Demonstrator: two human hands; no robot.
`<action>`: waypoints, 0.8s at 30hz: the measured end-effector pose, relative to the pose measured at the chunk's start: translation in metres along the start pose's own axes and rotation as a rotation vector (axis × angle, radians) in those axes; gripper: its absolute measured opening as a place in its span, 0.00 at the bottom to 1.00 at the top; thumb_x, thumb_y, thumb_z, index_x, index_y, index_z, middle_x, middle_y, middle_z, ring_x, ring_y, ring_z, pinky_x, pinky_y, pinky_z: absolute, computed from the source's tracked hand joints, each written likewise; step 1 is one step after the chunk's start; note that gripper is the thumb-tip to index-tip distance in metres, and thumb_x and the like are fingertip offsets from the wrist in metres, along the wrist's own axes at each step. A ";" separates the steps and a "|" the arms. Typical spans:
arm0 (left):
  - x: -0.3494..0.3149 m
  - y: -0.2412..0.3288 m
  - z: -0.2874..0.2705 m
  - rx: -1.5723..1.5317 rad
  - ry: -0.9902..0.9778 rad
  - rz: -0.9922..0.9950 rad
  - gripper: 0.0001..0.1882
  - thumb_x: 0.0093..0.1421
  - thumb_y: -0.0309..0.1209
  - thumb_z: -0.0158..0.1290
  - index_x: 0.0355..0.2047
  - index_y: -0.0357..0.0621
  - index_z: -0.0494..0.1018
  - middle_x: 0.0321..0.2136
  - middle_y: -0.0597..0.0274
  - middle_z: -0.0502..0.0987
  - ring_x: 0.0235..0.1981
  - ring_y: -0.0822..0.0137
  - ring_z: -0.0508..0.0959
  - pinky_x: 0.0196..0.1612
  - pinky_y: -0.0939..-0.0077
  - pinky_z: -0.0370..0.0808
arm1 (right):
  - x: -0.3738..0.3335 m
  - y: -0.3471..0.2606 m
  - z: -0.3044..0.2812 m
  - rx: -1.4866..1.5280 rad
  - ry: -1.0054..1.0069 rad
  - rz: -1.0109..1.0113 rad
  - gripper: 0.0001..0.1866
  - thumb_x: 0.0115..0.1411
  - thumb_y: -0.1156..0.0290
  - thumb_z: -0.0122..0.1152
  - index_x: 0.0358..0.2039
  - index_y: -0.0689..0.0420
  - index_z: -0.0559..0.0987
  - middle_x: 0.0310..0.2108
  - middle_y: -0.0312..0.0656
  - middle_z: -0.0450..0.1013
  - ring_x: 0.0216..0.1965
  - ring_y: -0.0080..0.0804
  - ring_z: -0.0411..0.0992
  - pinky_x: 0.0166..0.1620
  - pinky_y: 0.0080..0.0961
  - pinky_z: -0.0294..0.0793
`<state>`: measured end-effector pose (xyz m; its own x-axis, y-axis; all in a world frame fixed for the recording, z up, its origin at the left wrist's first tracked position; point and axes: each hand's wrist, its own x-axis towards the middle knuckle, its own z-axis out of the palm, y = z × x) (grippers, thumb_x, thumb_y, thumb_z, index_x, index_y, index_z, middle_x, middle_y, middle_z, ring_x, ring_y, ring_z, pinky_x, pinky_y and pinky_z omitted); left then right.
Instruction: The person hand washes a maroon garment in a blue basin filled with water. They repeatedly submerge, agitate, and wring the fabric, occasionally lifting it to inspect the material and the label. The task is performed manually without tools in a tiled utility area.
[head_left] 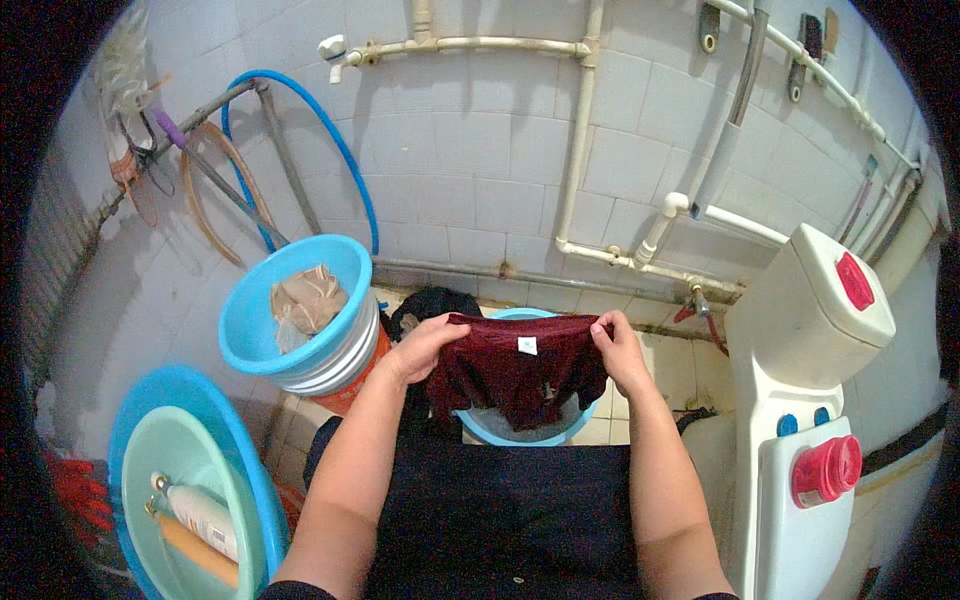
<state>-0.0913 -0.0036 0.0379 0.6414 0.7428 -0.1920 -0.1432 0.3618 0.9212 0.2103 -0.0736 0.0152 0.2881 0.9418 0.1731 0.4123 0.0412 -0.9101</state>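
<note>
A dark maroon garment point(520, 372) with a small white label hangs stretched between my two hands. My left hand point(428, 347) pinches its upper left corner, and my right hand point(617, 350) pinches the upper right corner. Below and partly behind the cloth stands a light blue basin point(577, 425) on the tiled floor; greyish, wet-looking contents show in it, but I cannot tell exactly what they are. The garment's lower part hangs over the basin and hides much of it. Dark cloth point(437, 303) lies in a heap just beyond my left hand.
At left, a blue basin point(357, 262) with beige cloth rests on stacked buckets point(345, 368). Nearer, a green basin point(150, 440) holding bottles sits in a larger blue one. A white toilet point(775, 310) with a red tub point(825, 470) stands right. Pipes point(580, 140) line the tiled wall.
</note>
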 end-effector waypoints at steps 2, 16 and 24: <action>0.000 0.007 0.018 0.230 -0.062 0.112 0.15 0.56 0.30 0.53 0.42 0.38 0.68 0.39 0.62 0.73 0.40 0.72 0.71 0.45 0.73 0.68 | 0.004 0.001 -0.002 0.082 0.036 0.010 0.08 0.57 0.69 0.53 0.33 0.59 0.68 0.28 0.42 0.69 0.33 0.31 0.66 0.39 0.27 0.66; 0.040 -0.014 0.026 -0.381 0.233 0.241 0.20 0.62 0.45 0.43 0.43 0.42 0.69 0.41 0.59 0.74 0.43 0.63 0.73 0.48 0.63 0.69 | 0.007 -0.020 0.022 -0.107 0.052 -0.002 0.17 0.60 0.60 0.49 0.36 0.63 0.72 0.31 0.53 0.73 0.34 0.44 0.71 0.40 0.32 0.68; 0.074 -0.075 0.045 -0.665 0.324 0.074 0.19 0.60 0.52 0.45 0.31 0.49 0.68 0.24 0.69 0.69 0.26 0.72 0.69 0.30 0.74 0.68 | -0.052 -0.089 0.112 -0.272 -0.129 -0.438 0.15 0.54 0.58 0.56 0.34 0.56 0.72 0.28 0.49 0.73 0.34 0.48 0.73 0.35 0.40 0.71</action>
<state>0.0008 -0.0011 -0.0303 0.3731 0.8700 -0.3224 -0.6690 0.4930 0.5562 0.0620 -0.0889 0.0449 -0.0631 0.8899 0.4517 0.6847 0.3679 -0.6292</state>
